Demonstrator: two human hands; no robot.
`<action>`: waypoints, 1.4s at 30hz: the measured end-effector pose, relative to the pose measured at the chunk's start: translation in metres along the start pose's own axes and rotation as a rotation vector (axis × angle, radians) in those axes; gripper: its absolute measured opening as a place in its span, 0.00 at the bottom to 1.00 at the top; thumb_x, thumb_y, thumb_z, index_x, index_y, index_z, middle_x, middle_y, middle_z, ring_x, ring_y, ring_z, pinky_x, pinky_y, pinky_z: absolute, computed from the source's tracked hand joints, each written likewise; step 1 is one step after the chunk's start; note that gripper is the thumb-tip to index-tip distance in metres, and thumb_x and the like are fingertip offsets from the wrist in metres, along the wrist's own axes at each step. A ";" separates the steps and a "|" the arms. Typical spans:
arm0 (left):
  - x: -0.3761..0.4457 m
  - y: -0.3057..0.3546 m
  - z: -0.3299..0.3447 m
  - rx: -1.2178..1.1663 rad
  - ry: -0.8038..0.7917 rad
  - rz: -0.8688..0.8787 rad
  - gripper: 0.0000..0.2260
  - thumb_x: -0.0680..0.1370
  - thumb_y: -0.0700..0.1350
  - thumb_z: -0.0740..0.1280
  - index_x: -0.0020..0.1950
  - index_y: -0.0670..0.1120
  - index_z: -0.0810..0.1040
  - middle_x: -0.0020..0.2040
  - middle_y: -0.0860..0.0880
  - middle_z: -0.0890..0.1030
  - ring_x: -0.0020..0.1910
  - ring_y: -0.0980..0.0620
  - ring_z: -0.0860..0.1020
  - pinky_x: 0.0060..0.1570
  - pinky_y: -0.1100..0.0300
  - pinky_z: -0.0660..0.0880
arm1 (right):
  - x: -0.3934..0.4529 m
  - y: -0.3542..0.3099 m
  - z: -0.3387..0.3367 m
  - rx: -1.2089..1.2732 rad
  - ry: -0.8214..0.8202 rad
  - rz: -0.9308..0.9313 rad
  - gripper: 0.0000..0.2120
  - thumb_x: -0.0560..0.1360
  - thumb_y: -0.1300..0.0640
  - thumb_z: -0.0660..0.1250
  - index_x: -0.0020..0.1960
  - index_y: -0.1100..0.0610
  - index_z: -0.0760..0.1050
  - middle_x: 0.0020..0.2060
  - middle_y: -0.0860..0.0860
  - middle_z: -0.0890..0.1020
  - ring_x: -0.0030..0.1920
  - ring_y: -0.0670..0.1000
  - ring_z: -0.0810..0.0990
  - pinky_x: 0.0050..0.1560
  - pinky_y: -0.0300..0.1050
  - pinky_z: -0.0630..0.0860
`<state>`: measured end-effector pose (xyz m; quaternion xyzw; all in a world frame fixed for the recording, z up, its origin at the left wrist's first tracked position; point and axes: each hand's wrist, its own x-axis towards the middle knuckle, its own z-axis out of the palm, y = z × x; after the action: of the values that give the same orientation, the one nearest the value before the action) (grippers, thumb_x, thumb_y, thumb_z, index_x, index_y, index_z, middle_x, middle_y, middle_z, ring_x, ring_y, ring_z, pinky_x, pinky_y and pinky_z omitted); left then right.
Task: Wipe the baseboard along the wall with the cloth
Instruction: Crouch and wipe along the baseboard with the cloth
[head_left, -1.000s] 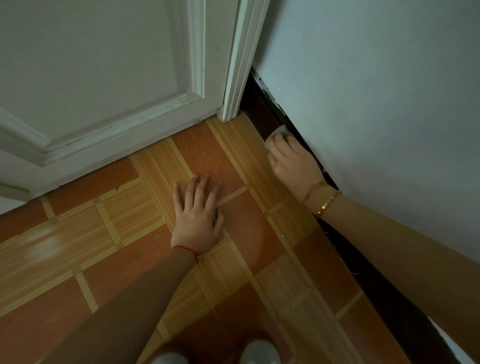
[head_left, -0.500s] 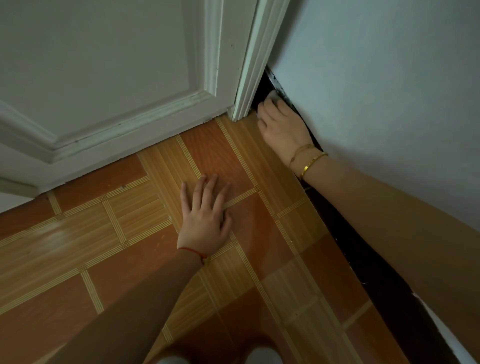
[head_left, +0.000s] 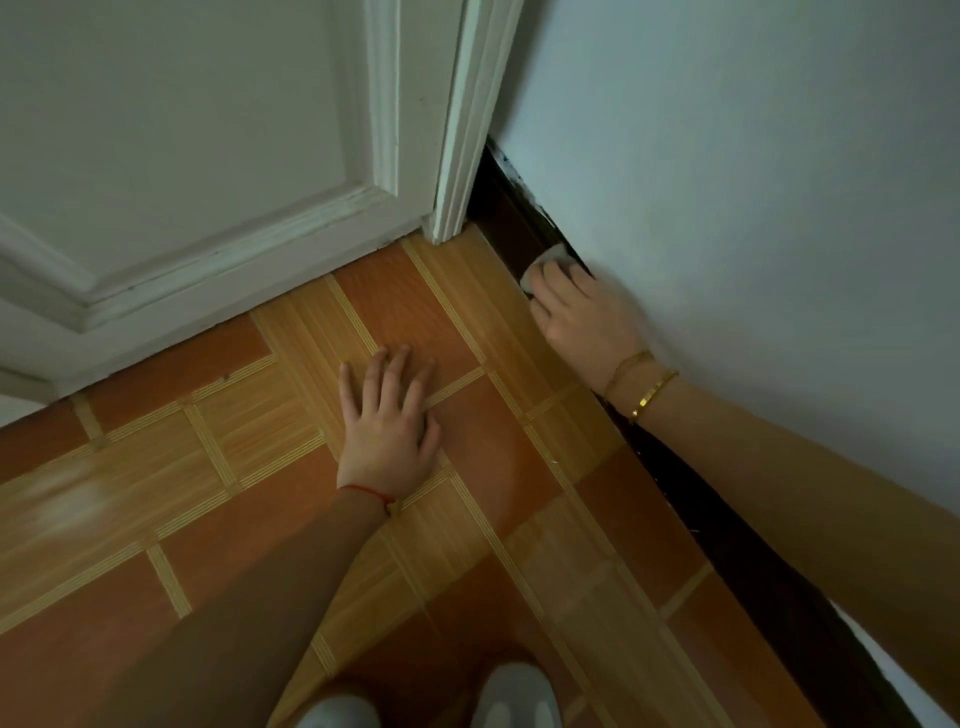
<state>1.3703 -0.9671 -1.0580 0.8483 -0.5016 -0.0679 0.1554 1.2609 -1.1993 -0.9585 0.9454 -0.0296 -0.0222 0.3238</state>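
A dark brown baseboard (head_left: 511, 218) runs along the foot of the pale wall (head_left: 753, 182), from the door frame toward the lower right. My right hand (head_left: 584, 317) presses a small white cloth (head_left: 548, 262) against the baseboard a short way from the door frame; only the cloth's front edge shows past my fingers. Two gold bracelets sit on that wrist. My left hand (head_left: 389, 421) lies flat on the floor tiles with fingers spread, holding nothing, a red string on its wrist.
A white panelled door (head_left: 182, 156) and its frame (head_left: 460, 156) close the corner ahead. The floor is orange and wood-pattern tile (head_left: 208, 467). Two light shoe tips (head_left: 426, 699) show at the bottom edge. My right forearm covers part of the baseboard.
My right hand slid the cloth along the baseboard into the corner by the door frame, then back away from it toward me. My left hand stayed planted on the floor.
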 end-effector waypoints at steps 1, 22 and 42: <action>-0.001 0.000 0.000 0.004 0.001 0.004 0.26 0.80 0.53 0.57 0.78 0.47 0.65 0.78 0.41 0.65 0.79 0.39 0.58 0.75 0.31 0.48 | -0.013 -0.002 -0.004 -0.005 -0.042 -0.007 0.13 0.74 0.64 0.61 0.55 0.65 0.79 0.61 0.62 0.77 0.61 0.59 0.75 0.63 0.52 0.72; -0.004 0.023 0.017 0.019 0.080 0.068 0.20 0.80 0.47 0.57 0.70 0.42 0.73 0.71 0.40 0.72 0.74 0.38 0.65 0.74 0.30 0.52 | -0.057 -0.017 -0.012 0.001 -0.157 0.069 0.11 0.74 0.63 0.67 0.56 0.63 0.79 0.61 0.60 0.76 0.62 0.59 0.74 0.62 0.50 0.72; -0.005 0.023 0.014 -0.008 0.094 0.068 0.20 0.79 0.47 0.58 0.70 0.42 0.73 0.72 0.41 0.71 0.74 0.40 0.65 0.75 0.31 0.51 | -0.081 -0.023 -0.002 0.048 -0.054 0.012 0.11 0.75 0.65 0.60 0.53 0.64 0.80 0.59 0.61 0.77 0.62 0.59 0.74 0.63 0.52 0.72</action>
<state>1.3449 -0.9757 -1.0634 0.8324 -0.5220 -0.0248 0.1843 1.1815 -1.1743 -0.9690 0.9517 -0.0443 -0.0453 0.3003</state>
